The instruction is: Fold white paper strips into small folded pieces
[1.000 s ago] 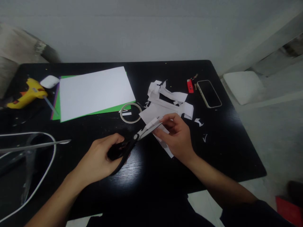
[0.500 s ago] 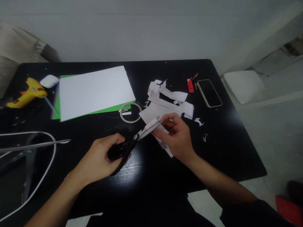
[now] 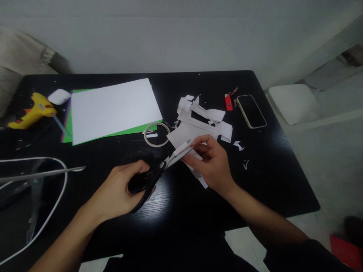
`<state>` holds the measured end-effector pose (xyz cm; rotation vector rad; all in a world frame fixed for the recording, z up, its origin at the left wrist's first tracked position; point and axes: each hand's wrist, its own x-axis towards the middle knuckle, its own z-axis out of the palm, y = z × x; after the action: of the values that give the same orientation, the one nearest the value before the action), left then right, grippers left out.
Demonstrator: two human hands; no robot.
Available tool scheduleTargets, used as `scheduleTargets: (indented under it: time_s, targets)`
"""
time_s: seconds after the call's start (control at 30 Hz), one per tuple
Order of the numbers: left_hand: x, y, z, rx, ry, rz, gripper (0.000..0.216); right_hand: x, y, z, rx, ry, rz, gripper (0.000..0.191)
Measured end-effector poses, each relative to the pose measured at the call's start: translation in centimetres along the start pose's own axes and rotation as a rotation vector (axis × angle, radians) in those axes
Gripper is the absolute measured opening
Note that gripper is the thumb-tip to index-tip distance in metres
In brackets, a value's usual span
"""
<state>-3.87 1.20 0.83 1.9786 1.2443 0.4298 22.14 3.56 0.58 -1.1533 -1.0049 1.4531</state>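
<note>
My left hand (image 3: 121,190) grips the black handles of a pair of scissors (image 3: 154,174), whose blades point up and right into a small white paper piece (image 3: 185,148). My right hand (image 3: 211,162) pinches that paper piece between thumb and fingers, just above the black table (image 3: 176,211). More cut white paper scraps (image 3: 202,119) lie right behind my right hand.
A white sheet (image 3: 113,109) lies on green paper at the back left, a tape ring (image 3: 155,134) beside it. A yellow glue gun (image 3: 31,111) sits at the far left, a red lighter (image 3: 228,102) and a phone (image 3: 251,111) at the back right. A white cable (image 3: 53,204) loops at the left.
</note>
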Motion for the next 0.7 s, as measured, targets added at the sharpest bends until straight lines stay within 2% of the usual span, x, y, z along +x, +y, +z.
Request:
scheduleTargets:
  time_s: [0.7]
  targets:
    - [0.0, -0.29, 0.13, -0.029, -0.02, 0.004, 0.007, 0.04, 0.02, -0.2, -0.026, -0.003, 0.025, 0.042]
